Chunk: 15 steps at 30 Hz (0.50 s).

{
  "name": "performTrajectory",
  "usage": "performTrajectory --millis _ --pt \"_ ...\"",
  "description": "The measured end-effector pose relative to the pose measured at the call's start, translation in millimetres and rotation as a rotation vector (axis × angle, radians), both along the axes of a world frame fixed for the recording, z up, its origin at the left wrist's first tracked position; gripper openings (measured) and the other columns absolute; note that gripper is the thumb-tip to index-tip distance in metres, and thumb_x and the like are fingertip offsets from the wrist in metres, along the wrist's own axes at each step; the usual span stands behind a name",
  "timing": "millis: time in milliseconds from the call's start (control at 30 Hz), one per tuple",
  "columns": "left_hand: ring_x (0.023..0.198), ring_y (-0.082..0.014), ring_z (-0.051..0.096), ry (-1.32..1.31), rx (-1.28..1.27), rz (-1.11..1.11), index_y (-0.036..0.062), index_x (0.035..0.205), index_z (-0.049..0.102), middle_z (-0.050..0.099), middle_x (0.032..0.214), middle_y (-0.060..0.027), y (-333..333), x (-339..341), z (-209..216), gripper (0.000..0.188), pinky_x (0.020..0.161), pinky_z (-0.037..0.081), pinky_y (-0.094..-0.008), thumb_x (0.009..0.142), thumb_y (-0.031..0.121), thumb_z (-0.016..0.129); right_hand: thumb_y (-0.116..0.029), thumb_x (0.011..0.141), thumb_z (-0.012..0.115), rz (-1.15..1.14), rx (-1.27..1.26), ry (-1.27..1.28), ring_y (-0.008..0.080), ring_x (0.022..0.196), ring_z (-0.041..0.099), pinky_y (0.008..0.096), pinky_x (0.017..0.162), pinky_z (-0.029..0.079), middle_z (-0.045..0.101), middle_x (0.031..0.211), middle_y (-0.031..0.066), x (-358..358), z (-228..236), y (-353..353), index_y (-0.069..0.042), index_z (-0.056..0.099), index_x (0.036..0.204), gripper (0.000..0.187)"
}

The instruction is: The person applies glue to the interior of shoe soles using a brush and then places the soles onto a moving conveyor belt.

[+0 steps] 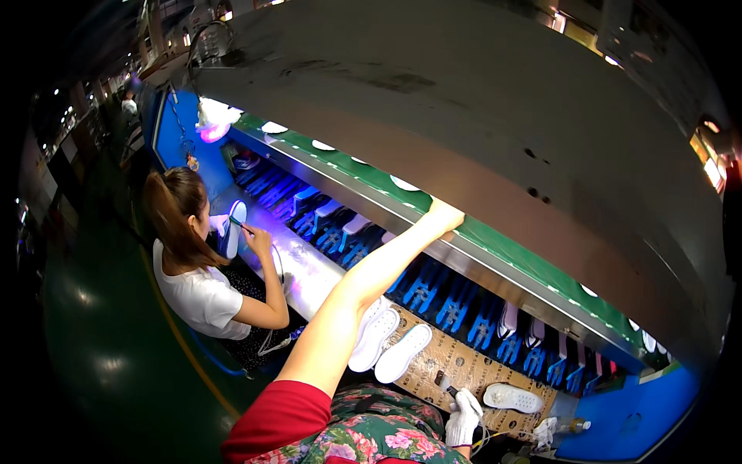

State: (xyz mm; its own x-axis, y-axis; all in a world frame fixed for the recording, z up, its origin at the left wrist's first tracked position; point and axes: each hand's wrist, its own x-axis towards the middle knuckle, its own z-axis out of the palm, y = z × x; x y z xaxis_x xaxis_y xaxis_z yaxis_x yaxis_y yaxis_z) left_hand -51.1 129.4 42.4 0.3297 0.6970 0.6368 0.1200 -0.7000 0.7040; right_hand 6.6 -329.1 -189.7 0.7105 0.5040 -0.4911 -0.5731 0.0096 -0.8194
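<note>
My bare left hand (445, 217) reaches far forward to the green conveyor belt (495, 238), under the edge of the big grey hood. Its fingers are mostly hidden there, so I cannot see what they touch. Low in the view, my right hand (462, 418) wears a white glove and grips a small brush (446, 383) over the cardboard-covered bench. White shoe soles lie near my left forearm, among them one sole (404, 353) and another sole (376, 339) beside it. To the right of the brush, a single white sole (513, 398) rests with its dimpled face up.
A grey hood (464, 100) overhangs the belt. Below the belt, a row of blue racks (456, 305) carries several shoes. At left, a co-worker (197, 286) brushes a shoe (233, 230). A small bottle (578, 425) and a crumpled white cloth (544, 433) sit at the bench's right end.
</note>
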Motion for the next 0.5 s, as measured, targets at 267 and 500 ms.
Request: performTrajectory --millis 267,500 --pt "0.125 -0.032 0.047 0.376 0.133 0.085 0.019 0.125 0.059 0.055 0.131 -0.0106 93 -94 -47 0.041 0.1 0.028 -0.0619 0.086 0.026 0.062 0.0 0.081 0.07 0.127 0.006 -0.024 0.016 0.064 0.06 0.0261 0.056 0.048 0.066 0.087 0.0085 -15 -16 41 0.002 0.066 0.104 0.023" --pt "0.14 -0.0324 0.03 0.474 0.227 0.252 0.0219 0.14 0.046 0.041 0.147 -0.0101 129 -124 -57 0.053 0.107 0.012 -0.0684 0.09 0.03 0.058 0.0 0.082 0.07 0.15 0.022 -0.037 0.0172 0.066 0.061 0.0258 0.058 0.049 0.066 0.088 0.009 -30 1 73 0.001 0.066 0.106 0.024"
